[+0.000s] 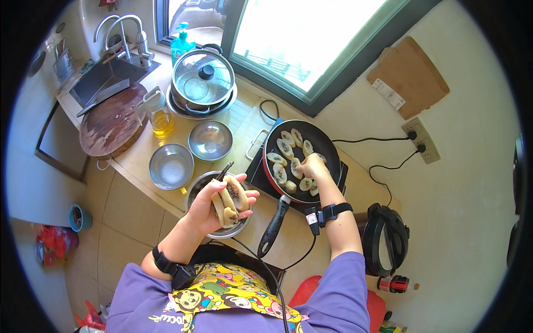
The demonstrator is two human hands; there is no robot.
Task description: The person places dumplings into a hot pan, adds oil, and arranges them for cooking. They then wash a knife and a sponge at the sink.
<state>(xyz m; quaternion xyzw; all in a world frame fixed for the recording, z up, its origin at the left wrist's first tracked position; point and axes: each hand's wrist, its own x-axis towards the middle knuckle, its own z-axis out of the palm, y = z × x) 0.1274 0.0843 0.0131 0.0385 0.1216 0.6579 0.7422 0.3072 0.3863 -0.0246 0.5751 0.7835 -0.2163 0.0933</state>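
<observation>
My left hand [204, 208] holds several oblong slices [235, 192] of pale filled food with a dark centre. It is above a steel bowl [239, 229], with dark chopsticks [226, 170] projecting behind the fingers. Over a black frying pan [329, 143] with a red outside, my right hand [313, 166] reaches down with its fingers bunched. Its fingertips meet a slice [295, 165] lying in the pan; whether they grip it is unclear. More slices [285, 148] lie around it, cut faces mostly up. The pan sits on a black cooktop [255, 172], handle towards me.
Two steel bowls [171, 166], an oil jug [161, 123] and a lidded pot [203, 83] stand left of the pan. A cleaver [104, 96] lies on a round chopping board [112, 125] by the sink [137, 73]. Cords [370, 138] run to wall sockets. A black appliance [385, 241] stands right.
</observation>
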